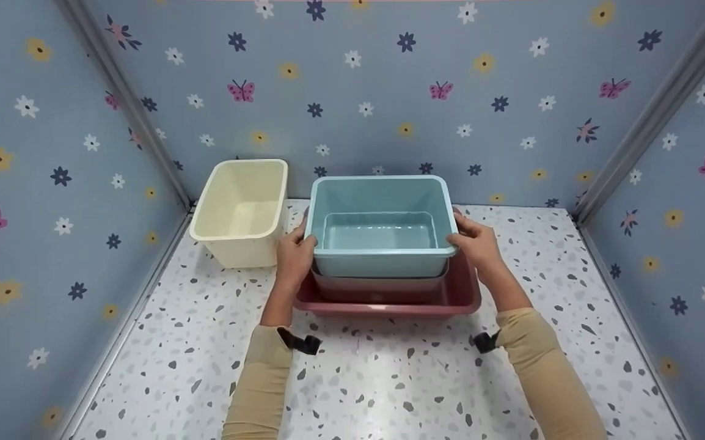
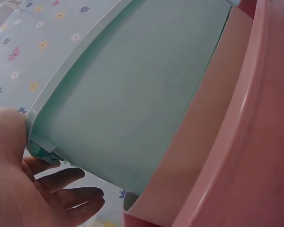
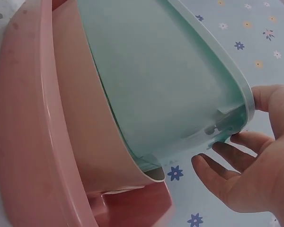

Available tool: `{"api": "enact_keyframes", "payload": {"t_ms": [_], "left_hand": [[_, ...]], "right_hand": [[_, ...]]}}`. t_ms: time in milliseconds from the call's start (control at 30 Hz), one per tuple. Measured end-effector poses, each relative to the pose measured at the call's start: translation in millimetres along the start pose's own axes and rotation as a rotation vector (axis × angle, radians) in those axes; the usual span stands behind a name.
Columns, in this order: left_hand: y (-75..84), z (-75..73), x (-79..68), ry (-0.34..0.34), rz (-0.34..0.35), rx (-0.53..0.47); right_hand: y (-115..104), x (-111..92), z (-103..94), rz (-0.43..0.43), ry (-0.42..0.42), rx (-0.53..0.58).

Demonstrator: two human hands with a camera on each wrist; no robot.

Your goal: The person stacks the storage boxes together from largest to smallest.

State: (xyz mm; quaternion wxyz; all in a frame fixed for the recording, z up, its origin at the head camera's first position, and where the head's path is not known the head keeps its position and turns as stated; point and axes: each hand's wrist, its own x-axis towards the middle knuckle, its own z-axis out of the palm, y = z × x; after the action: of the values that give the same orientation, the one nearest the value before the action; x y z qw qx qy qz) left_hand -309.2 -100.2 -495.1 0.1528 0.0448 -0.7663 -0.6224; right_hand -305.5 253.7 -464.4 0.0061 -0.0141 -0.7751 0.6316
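Near the back edge of the bench (image 1: 389,385), the blue bin (image 1: 383,264) lies between left hand (image 1: 295,256) and right hand (image 1: 481,245), long axis parallel to that edge. Each pinches one end of its rim, neither nearer; its lower part sits inside the pink bin (image 1: 383,289).

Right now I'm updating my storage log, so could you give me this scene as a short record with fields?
left hand: grips the left end of the blue bin
right hand: grips its right end
blue bin: empty, lower part inside the pink bin
pink bin: inside the red tub
red tub: on the speckled table
cream bin: empty, left of the red tub
backdrop: flowered wall
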Motion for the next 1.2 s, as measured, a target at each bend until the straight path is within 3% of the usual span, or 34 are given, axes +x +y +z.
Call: {"api": "enact_keyframes", "payload": {"t_ms": [267,800,1200], "left_hand": [[-7.9,-2.8,-0.6,-0.02,-0.008,0.08],[-20.8,-3.9,-2.8,-0.072,-0.104,0.21],[-29.6,-4.6,-3.5,-0.078,-0.103,0.212]], "right_hand": [[7,2,3.3,0.012,-0.028,0.013],[18,4,5.8,0.067,-0.057,-0.025],[25,2,9.6,0.085,-0.056,-0.103]]}}
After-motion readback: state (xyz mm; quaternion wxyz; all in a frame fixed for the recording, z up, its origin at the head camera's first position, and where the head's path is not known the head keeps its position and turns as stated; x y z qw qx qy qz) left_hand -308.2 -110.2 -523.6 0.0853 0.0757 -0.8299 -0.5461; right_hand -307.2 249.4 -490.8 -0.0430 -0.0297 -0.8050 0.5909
